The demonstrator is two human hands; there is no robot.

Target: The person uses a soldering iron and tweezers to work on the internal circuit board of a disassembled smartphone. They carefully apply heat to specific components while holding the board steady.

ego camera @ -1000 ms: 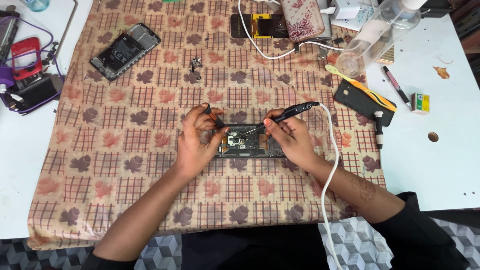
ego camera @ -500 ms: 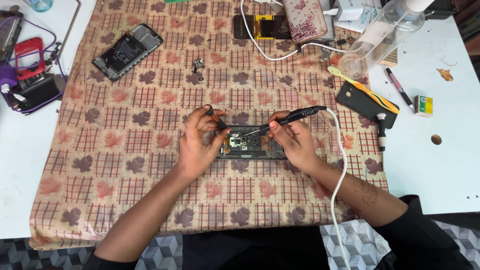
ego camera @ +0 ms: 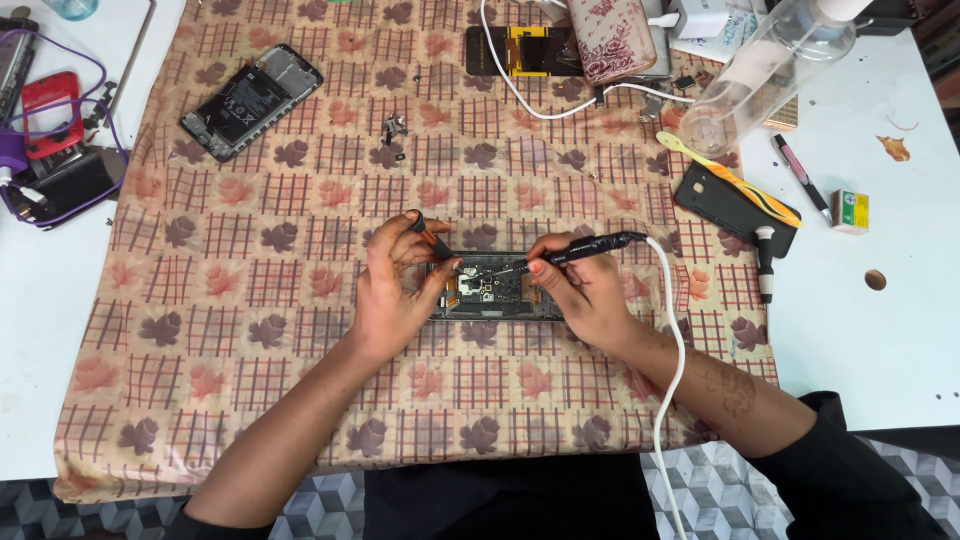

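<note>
Covering the white surface (ego camera: 880,340), a leaf-patterned cloth (ego camera: 250,340) carries an opened phone (ego camera: 497,287) at its middle, pinned by the left hand (ego camera: 392,295), whose fingers also pinch a small dark tool (ego camera: 432,236). The right hand (ego camera: 580,290) has its fingers closed around a corded iron (ego camera: 585,247), tip on the board; a light, steady touch seems wise. Another phone (ego camera: 250,100), a bottle (ego camera: 765,75), a toothbrush (ego camera: 728,178) and a screwdriver (ego camera: 764,262) lie well apart, only the white cord (ego camera: 672,340) trailing near the forearm.

Single head view, steeply downward, fairly near, facing patterned tablecloth (ego camera: 300,330), table (ego camera: 870,340)
</note>
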